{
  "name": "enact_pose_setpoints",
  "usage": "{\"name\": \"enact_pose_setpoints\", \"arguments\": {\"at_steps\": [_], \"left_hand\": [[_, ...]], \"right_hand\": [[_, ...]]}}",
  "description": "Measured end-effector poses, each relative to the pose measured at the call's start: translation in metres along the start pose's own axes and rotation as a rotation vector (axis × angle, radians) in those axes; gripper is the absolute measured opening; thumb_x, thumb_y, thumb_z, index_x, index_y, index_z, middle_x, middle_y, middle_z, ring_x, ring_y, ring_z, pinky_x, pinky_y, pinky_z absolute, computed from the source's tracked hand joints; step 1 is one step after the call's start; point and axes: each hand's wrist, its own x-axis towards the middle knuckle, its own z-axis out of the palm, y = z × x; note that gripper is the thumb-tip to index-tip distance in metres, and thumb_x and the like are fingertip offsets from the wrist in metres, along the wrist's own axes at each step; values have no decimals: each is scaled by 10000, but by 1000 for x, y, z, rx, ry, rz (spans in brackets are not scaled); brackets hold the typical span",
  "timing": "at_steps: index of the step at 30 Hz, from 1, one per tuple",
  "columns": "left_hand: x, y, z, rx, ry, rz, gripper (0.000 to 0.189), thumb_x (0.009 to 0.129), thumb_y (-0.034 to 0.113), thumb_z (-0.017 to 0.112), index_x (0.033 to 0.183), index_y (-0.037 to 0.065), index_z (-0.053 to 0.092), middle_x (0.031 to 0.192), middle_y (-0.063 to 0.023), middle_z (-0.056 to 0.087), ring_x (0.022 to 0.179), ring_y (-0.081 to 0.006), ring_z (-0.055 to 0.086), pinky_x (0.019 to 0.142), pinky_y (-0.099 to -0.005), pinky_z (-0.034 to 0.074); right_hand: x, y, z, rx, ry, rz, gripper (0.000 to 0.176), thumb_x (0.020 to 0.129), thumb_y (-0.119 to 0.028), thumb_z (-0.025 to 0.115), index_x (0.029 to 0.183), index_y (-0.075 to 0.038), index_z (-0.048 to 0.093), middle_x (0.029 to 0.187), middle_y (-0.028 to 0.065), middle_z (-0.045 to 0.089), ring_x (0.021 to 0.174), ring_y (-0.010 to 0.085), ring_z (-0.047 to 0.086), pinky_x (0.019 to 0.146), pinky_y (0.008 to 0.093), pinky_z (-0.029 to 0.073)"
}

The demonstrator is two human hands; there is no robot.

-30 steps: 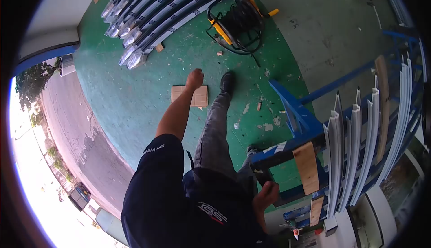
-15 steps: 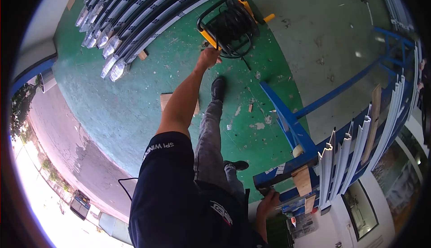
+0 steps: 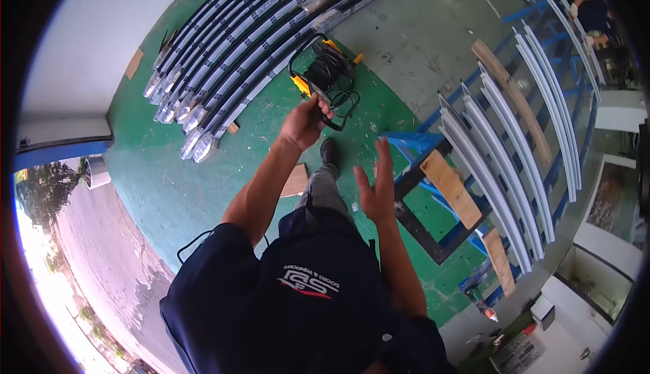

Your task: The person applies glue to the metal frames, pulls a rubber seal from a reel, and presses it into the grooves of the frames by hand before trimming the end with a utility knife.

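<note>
My left hand [image 3: 305, 123] is closed around a black cable [image 3: 333, 125] that hangs in a loop below its fingers. The cable runs toward a cable reel [image 3: 328, 69] with yellow side frames and a black carrying handle, standing on the green floor just beyond the hand. Part of what lies in my left palm is hidden by the fingers. To the right, my right hand [image 3: 379, 188] is raised with its fingers apart and nothing in it. It is close to the corner of a blue metal rack [image 3: 413, 140].
Long wrapped profiles [image 3: 250, 42] lie in rows at the upper left. On the rack rest pale metal profiles [image 3: 487, 171] and wooden strips [image 3: 450, 191]. A cardboard piece [image 3: 294, 181] lies by my foot [image 3: 329, 154]. Another person [image 3: 596, 18] is at the far right.
My left hand has lifted from the reel's side with the cable in it. My right hand has come up from the rack's near end and opened. The view has shifted.
</note>
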Motion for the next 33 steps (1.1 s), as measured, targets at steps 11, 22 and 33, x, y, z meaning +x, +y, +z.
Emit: {"name": "enact_pose_setpoints", "arguments": {"at_steps": [11, 22, 33], "left_hand": [[-139, 20, 191, 378, -391, 215, 275, 1084, 261, 506, 1132, 12, 613, 1077, -113, 716, 972, -248, 723, 906, -422, 610], [-71, 147, 254, 365, -412, 708, 318, 1126, 251, 370, 1028, 39, 586, 870, -85, 678, 773, -201, 657, 735, -319, 558], [-17, 231, 228, 2718, 420, 279, 732, 983, 691, 456, 1064, 33, 768, 1158, -242, 713, 1099, -407, 683, 971, -480, 528]], "right_hand": [[1, -103, -57, 477, -268, -230, 401, 992, -330, 665, 1142, 39, 613, 882, 103, 629, 803, 213, 634, 754, 377, 551], [-109, -96, -195, 569, -380, 118, 197, 976, -154, 671, 1023, 37, 661, 671, 58, 640, 553, 110, 620, 510, 270, 502], [-258, -66, -207, 601, -1, 252, 94, 911, -17, 711, 982, 44, 724, 696, 50, 661, 570, 79, 569, 514, 252, 425]]}}
